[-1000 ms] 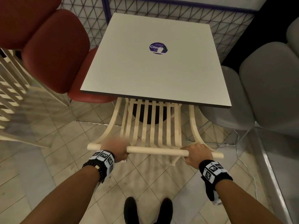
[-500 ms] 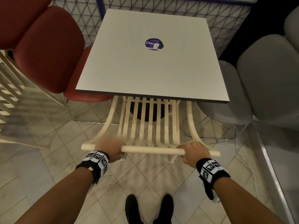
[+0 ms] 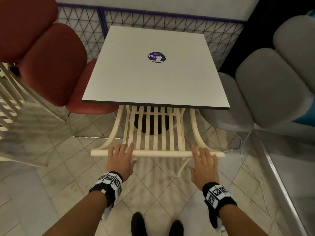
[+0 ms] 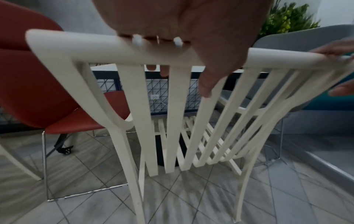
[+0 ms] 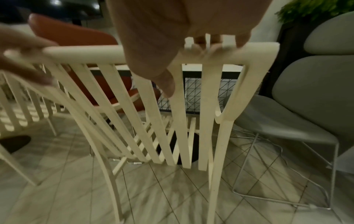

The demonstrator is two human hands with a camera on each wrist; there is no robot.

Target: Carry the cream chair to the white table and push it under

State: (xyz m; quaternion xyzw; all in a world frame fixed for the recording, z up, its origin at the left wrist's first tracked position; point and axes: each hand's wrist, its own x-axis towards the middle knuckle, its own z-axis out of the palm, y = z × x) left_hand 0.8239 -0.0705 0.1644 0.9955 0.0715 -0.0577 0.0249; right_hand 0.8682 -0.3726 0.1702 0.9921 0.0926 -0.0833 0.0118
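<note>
The cream slatted chair (image 3: 157, 153) stands on the floor with its seat tucked under the white square table (image 3: 156, 82); only its backrest and top rail show in the head view. My left hand (image 3: 120, 156) lies over the left part of the rail with fingers straight. My right hand (image 3: 203, 159) lies over the right part, fingers also spread and straight. In the left wrist view the chair rail (image 4: 95, 50) runs under my left hand (image 4: 184, 37), fingertips past it. In the right wrist view my right hand (image 5: 172, 42) tops the chair rail (image 5: 86, 55).
A red padded chair (image 3: 51, 65) stands left of the table, grey padded chairs (image 3: 265, 89) right of it. A wire mesh fence (image 3: 170, 26) runs behind. Another cream slatted chair (image 3: 8, 103) is at the far left. A metal ledge (image 3: 279, 184) borders the right floor.
Both hands have uncurled from gripping the top rail and now lie flat on it. The chair has gone a little further under the table.
</note>
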